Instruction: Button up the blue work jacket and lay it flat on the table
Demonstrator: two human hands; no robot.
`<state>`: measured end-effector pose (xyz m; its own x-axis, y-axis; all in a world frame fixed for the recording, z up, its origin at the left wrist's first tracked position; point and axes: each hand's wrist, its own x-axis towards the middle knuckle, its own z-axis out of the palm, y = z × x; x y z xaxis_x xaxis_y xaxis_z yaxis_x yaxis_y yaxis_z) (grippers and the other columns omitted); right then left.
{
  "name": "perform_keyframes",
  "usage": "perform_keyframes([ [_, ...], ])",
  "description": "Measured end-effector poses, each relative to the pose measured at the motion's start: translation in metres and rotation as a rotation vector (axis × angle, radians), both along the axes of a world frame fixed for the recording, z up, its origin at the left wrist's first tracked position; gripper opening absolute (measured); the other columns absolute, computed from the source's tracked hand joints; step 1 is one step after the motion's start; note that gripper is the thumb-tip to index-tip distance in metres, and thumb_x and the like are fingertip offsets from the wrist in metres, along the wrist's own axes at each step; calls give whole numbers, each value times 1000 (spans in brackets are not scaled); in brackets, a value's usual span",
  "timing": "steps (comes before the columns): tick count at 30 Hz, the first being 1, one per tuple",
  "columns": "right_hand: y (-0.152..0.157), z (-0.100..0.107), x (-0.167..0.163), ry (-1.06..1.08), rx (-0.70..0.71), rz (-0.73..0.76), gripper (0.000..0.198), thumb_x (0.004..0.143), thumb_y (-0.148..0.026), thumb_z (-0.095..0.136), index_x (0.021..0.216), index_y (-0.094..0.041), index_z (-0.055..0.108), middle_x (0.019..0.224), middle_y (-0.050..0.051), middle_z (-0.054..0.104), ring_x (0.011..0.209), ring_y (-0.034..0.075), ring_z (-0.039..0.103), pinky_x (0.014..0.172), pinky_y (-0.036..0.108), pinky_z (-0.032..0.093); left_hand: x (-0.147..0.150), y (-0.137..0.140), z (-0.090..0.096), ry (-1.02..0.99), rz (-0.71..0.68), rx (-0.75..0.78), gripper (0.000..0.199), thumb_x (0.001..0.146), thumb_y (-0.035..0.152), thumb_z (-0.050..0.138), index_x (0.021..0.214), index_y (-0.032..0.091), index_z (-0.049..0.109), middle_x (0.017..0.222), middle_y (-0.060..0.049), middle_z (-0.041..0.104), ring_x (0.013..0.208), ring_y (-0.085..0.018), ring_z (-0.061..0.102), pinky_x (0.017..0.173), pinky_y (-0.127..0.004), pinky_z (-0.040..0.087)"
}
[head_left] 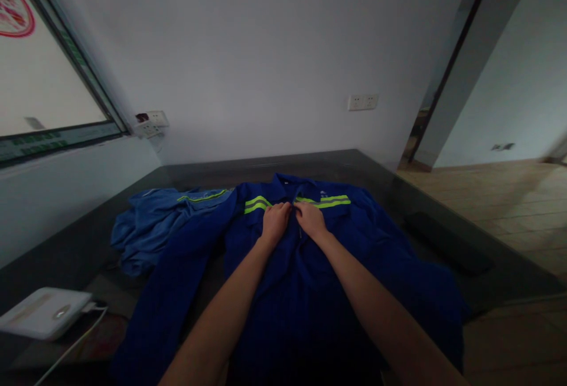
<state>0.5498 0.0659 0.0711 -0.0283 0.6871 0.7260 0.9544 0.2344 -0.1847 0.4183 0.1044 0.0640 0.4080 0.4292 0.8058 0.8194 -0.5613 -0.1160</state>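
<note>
A dark blue work jacket (283,273) with yellow-green reflective stripes across the chest lies spread on the dark table (345,164), its collar toward the wall. Both of my hands meet at its front opening, just below the collar. My left hand (277,220) is closed on the jacket's left-side front edge, fingers bent in a pinch. Close beside it, my right hand (309,218) pinches the opposite front edge. Whether a zipper pull or button sits between the fingertips is too small to tell. The sleeves stretch out to both sides.
Crumpled lighter blue clothing (155,223) with a yellow-green stripe lies left of the jacket. A white device (46,312) with a cable sits at the front left. A long black object (447,243) rests near the right table edge. Sockets (363,102) are on the wall behind.
</note>
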Motion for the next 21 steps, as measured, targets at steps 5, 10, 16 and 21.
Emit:
perform_keyframes([
  [5,5,-1,2,28,19,32,31,85,-13,44,109,-15,63,114,10,64,106,21,57,92,29,40,-1,0,1,-6,13,27,22,96,27,36,95,21,57,93,-4,66,88,-20,59,77,-32,33],
  [10,10,-4,1,65,-4,93,34,80,-11,49,113,-13,57,104,11,66,97,22,60,85,29,42,-1,2,1,-8,-20,35,22,96,26,36,95,20,57,92,-5,66,88,-20,59,79,-33,34],
  [16,16,-3,6,101,37,224,26,84,-13,47,107,-13,59,96,10,67,88,20,61,79,29,43,-4,10,-1,-92,-162,-24,18,94,22,39,91,20,57,90,-4,67,85,-18,60,75,-28,37],
  [21,26,-3,18,149,149,332,21,86,-11,46,95,-15,64,99,9,67,93,19,60,83,30,43,-3,15,-2,-138,-241,-58,16,93,23,42,91,20,57,88,-4,67,82,-18,61,70,-27,39],
])
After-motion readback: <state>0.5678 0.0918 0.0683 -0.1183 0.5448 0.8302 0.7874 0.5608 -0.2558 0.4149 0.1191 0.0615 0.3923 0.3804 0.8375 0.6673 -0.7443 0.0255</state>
